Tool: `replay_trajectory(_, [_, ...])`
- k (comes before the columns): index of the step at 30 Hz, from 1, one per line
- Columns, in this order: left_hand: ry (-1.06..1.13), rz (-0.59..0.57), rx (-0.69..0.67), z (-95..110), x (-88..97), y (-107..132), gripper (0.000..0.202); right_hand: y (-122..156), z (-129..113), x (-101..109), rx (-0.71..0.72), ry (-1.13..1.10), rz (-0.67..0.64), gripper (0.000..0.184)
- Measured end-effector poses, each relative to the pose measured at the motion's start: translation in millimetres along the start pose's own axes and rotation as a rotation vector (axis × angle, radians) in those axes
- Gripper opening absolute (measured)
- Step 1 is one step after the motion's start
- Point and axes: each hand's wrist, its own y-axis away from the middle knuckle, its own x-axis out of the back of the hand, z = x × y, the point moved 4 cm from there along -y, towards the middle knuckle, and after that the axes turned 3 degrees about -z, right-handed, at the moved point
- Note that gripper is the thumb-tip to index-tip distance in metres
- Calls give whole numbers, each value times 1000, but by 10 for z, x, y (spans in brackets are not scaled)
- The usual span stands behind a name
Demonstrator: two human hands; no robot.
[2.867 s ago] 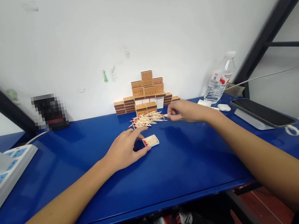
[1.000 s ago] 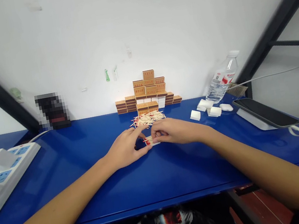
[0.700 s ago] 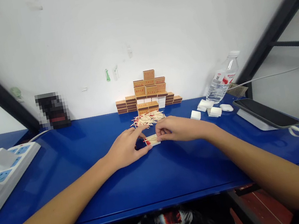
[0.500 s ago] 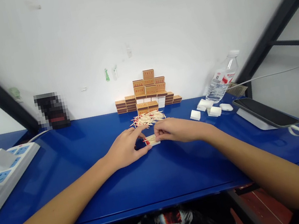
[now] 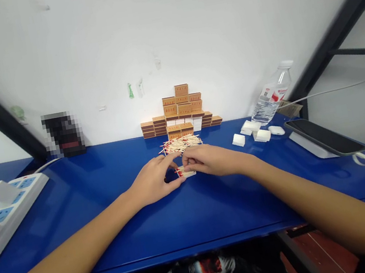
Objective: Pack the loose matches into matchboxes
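A small white matchbox tray [image 5: 191,174] holding red-headed matches [image 5: 182,170] lies on the blue table between my hands. My left hand [image 5: 154,179] is closed around its left end, with the thumb along the near edge and the index finger stretched beyond the far side. Over the tray's right part, my right hand [image 5: 206,160] is pinched, its fingertips down at the matches. Whatever lies between those fingertips is hidden. Just behind both hands is a loose pile of matches [image 5: 181,143].
Stacked matchboxes [image 5: 183,108] stand against the wall behind the pile. To the right are several white trays [image 5: 238,139], an earbud case [image 5: 276,130], a tilted water bottle [image 5: 272,95] and a phone [image 5: 323,136]. A power strip [image 5: 38,186] occupies the left side.
My right hand has shifted slightly left over the tray, covering more of the matches. My left hand stays where it was.
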Motion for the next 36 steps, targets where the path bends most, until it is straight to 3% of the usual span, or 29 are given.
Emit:
replay_trajectory(4, [-8,-6,3,1,-5,3,59,-40,-10,-26,25,20,40,9])
replay_trajectory(15, [11,-7,-3,9,-3,-1,58,6,-21,-33,2,33,-36,15])
replay_trajectory(21, [8,-6,-2,28,13,0,57,26,40,40,-31,65,9,13])
replay_trajectory(36, [-12,-11,-19,25,2,-3,59,-26,3,-45,23,102,51,11])
